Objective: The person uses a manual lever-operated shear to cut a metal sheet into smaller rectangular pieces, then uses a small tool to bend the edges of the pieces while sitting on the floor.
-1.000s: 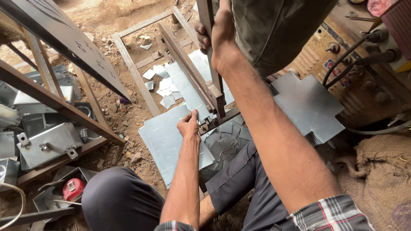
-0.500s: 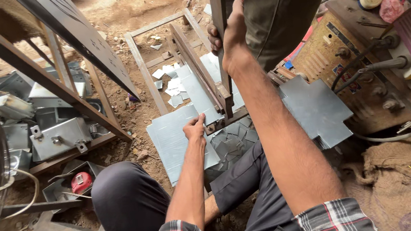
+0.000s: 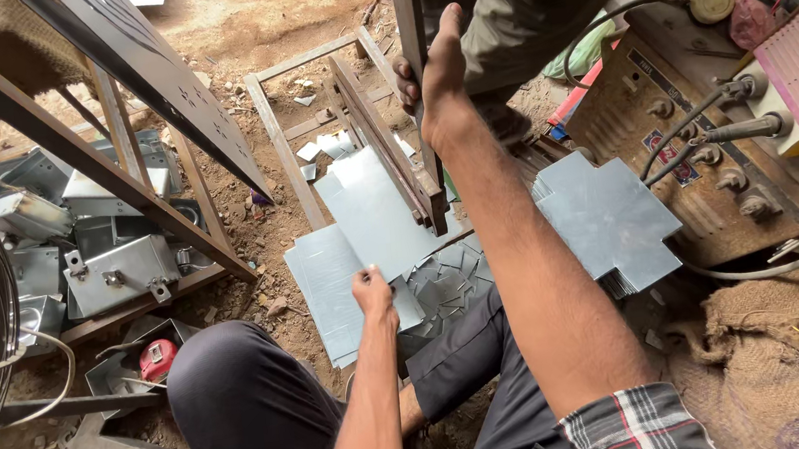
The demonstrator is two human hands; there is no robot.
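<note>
Sheet [image 3: 375,219] is slid further under the blade [image 3: 382,143].
Lever [image 3: 406,19] is gripped by right hand [image 3: 439,74]; sheet is pinched steady by left hand [image 3: 372,291].

Grey metal sheets [image 3: 369,213], rust-brown frame [image 3: 381,138] — plaid sleeve [image 3: 634,426], red tape measure [image 3: 157,358]
</note>
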